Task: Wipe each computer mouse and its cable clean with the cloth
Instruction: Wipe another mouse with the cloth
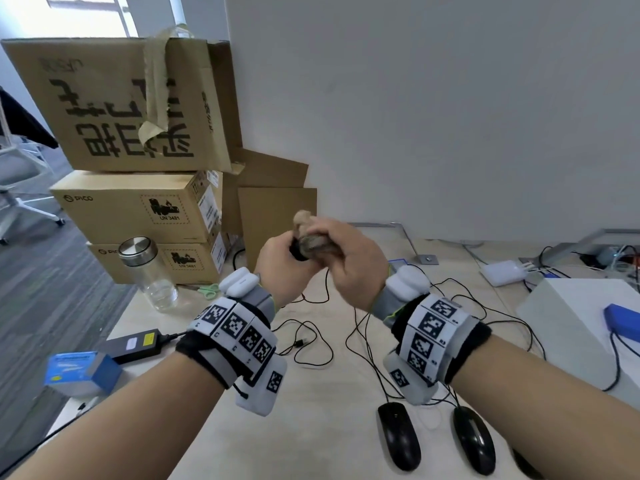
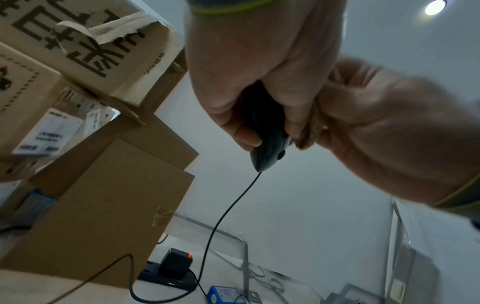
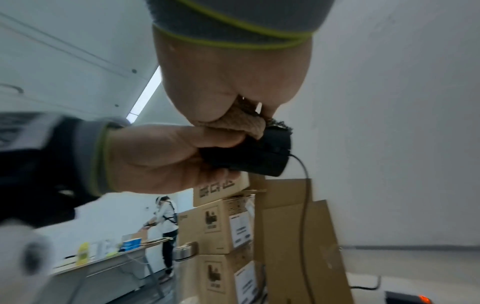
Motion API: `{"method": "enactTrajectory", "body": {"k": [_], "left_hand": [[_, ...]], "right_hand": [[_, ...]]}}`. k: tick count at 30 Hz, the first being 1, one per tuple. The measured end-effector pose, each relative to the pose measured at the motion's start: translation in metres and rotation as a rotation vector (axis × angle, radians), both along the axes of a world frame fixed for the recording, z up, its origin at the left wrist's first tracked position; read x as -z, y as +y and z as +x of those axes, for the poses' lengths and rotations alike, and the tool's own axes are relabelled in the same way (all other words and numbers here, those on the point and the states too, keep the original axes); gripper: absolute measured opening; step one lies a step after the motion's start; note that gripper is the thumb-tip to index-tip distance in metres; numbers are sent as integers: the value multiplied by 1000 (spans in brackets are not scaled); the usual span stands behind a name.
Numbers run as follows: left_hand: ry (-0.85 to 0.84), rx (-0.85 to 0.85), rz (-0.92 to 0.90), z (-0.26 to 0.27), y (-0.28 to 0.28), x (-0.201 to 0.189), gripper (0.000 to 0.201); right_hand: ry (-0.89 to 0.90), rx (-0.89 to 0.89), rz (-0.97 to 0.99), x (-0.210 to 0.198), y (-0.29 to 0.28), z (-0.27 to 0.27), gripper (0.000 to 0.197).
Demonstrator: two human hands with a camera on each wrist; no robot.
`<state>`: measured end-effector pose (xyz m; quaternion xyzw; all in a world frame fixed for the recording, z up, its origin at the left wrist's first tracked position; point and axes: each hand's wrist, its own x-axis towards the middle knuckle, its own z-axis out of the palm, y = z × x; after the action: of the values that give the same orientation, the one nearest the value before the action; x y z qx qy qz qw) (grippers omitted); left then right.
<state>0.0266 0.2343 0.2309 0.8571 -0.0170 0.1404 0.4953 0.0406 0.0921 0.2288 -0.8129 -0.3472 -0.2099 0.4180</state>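
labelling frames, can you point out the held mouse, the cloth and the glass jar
held mouse [image 2: 267,148]: left wrist view, on its dark front end below the fingers.
cloth [image 3: 241,121]: right wrist view, on the tan fold above the mouse.
glass jar [image 1: 157,285]: head view, on its clear wall.

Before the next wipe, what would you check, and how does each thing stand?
1. Left hand has a firm grip on the raised mouse: ok.
2. Right hand holds the cloth against the mouse: ok.
3. Cable hangs free, not snagged: ok near the mouse; lower down, cannot tell.
4. Two other mice lie on the table: ok.
5. Held mouse fully clean: cannot tell.
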Motion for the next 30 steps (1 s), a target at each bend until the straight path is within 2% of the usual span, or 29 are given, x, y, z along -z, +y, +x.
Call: {"method": "enactTrajectory", "body": {"k": [2, 5, 8, 11, 13, 16, 21, 23, 26, 28, 30], "left_hand": [[40, -12, -160, -2, 1, 1, 16], [161, -22, -531, 1, 1, 0, 23], [259, 38, -937, 6, 0, -6, 39], [314, 63, -1127, 8, -1, -9, 40], [337, 61, -1183, 12, -4, -8, 35], [365, 77, -1171, 16, -10, -6, 38], [372, 29, -1147, 23, -16, -7, 54], [382, 33, -1170, 24, -15, -10, 60], [396, 37, -1222, 24, -13, -14, 46], [405, 62, -1221, 24, -11, -12, 38], [401, 59, -1202, 23, -10, -12, 37]], "right_hand": [[139, 150, 55, -4, -15, 13, 26], [370, 395, 317, 0, -28, 37, 11], [452, 448, 545, -8, -33, 44, 8], [461, 423, 642, -17, -30, 41, 13], [435, 408, 624, -20, -22, 38, 13], [358, 402, 467, -17, -11, 34, 13], [91, 377, 166, -2, 2, 21, 46], [-17, 282, 86, 4, 7, 14, 45], [-174, 145, -25, 8, 7, 12, 35], [-167, 162, -11, 4, -2, 22, 32], [-79, 251, 58, -2, -10, 32, 35]]}}
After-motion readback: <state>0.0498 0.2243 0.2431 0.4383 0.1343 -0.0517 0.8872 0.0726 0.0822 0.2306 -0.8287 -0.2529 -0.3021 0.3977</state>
